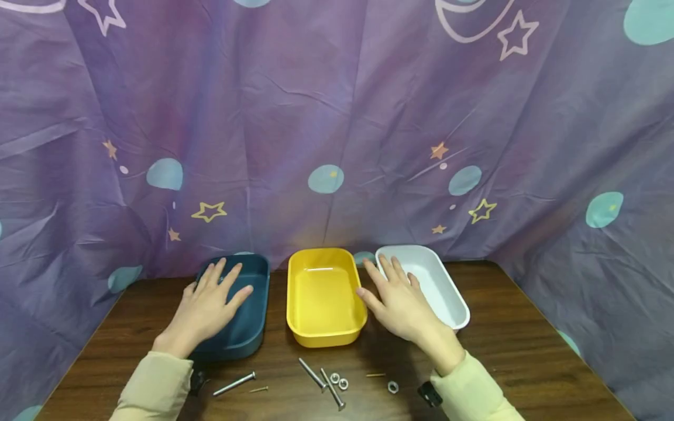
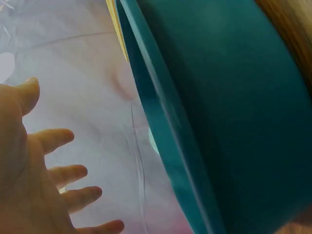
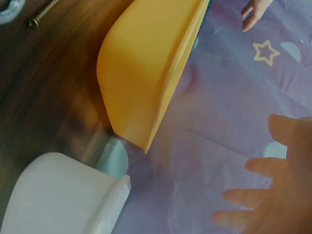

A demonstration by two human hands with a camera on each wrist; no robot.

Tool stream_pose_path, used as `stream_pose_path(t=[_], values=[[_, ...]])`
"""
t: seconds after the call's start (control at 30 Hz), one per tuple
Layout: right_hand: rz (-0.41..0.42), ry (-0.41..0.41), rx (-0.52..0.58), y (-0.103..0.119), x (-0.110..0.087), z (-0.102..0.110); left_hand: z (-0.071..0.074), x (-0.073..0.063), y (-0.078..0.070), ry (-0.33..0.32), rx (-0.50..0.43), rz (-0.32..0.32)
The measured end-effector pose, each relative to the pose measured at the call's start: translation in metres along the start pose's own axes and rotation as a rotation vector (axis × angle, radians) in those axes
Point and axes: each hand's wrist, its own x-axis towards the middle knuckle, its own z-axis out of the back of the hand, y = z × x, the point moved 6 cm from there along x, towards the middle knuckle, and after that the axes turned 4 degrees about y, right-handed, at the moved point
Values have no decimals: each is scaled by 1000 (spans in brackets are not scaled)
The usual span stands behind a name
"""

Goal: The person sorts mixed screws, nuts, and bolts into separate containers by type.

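Observation:
My left hand (image 1: pixel 206 307) hovers over the dark blue tray (image 1: pixel 258 316), its fingers straight and spread. In the left wrist view the palm stands apart from the tray's tall blue side (image 2: pixel 234 107). My right hand (image 1: pixel 400 304) is held above the gap between the yellow tray (image 1: pixel 326 339) and the white tray (image 1: pixel 453 304), fingers also spread and holding nothing. It overlaps the white tray's near left part in the head view. Both trays show beside that hand in the right wrist view. The hands partly hide the blue and white trays.
On the brown wooden table (image 1: pixel 505 351) near the front lie a long bolt (image 1: pixel 234 384), a small screw (image 1: pixel 258 389), two crossed bolts (image 1: pixel 333 389), several nuts (image 1: pixel 392 387) and a brass screw (image 1: pixel 375 375). A purple patterned curtain (image 1: pixel 295 117) hangs behind the trays.

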Motion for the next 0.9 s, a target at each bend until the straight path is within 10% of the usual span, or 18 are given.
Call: stream_pose_path(t=[0.33, 0.9], values=[[300, -82, 5, 27, -8, -12, 10, -9, 35, -82, -72, -1], [465, -26, -24, 73, -12, -37, 4, -16, 86, -90, -111, 69]])
